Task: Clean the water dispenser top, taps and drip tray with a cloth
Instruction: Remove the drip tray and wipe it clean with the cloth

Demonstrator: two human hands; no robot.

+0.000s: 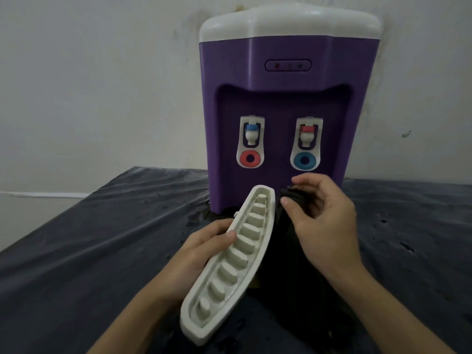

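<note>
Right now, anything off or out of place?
Yes. The drip tray is off the water dispenser, held tilted in the left hand. The tap caps and rings below are colour-swapped.

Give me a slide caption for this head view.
Left hand holds the drip tray; right hand grips a dark cloth before the purple dispenser.

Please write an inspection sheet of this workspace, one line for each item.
Surface: table under dark wrinkled plastic sheet, wet patches near the dispenser.
Job's things: purple water dispenser with white top; blue-capped tap; red-capped tap; white drip tray taken out, held tilted; dark cloth.
Clutter: nothing seen.
Hands: left hand grips the tray's edge; right hand pinches the cloth beside the tray.
Cables: nothing seen.
Surroundings: stained white wall.
</note>
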